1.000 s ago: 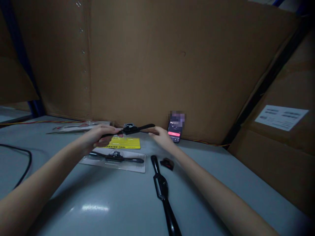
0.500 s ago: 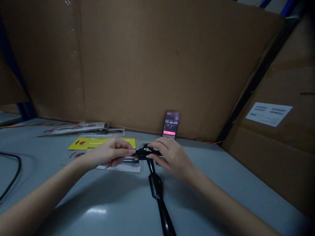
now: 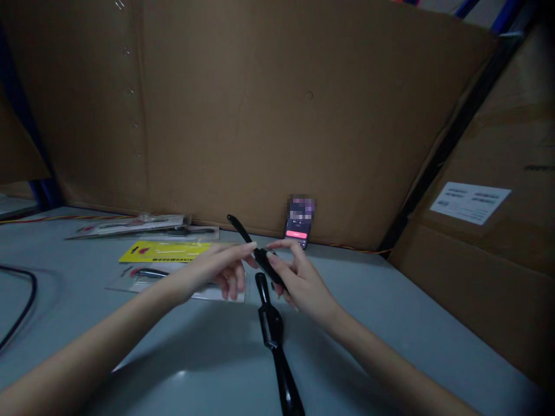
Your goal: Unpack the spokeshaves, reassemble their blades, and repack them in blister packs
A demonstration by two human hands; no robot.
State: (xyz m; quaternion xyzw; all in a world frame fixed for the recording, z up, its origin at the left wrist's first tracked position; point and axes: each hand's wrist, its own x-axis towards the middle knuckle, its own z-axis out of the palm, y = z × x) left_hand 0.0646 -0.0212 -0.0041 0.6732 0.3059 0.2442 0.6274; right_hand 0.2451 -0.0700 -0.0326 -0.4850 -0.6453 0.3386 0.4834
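My right hand (image 3: 301, 280) grips a black spokeshave (image 3: 267, 267) by its middle, thumb on top. The tool is tilted, one slim handle pointing up and away to the left; its other end is hidden by my right hand. My left hand (image 3: 221, 268) reaches to the tool's middle with its index fingertip at the edge, the other fingers loosely curled and apart. Below, a second black spokeshave (image 3: 272, 326) lies on the table, pointing toward me. Under and beside my left hand are a yellow card (image 3: 162, 252) and a clear-packed item with a dark handle (image 3: 150, 273).
A phone (image 3: 298, 222) with a lit screen leans against the cardboard wall (image 3: 217, 115) at the back. Several flat packages (image 3: 130, 225) lie at the back left. A black cable (image 3: 32, 294) curves on the left of the grey table (image 3: 390, 323). A labelled carton (image 3: 472, 260) stands on the right.
The held spokeshave has turned from lying level between both hands to a slant with one handle up. My left hand has let go of its handle and its fingers have spread.
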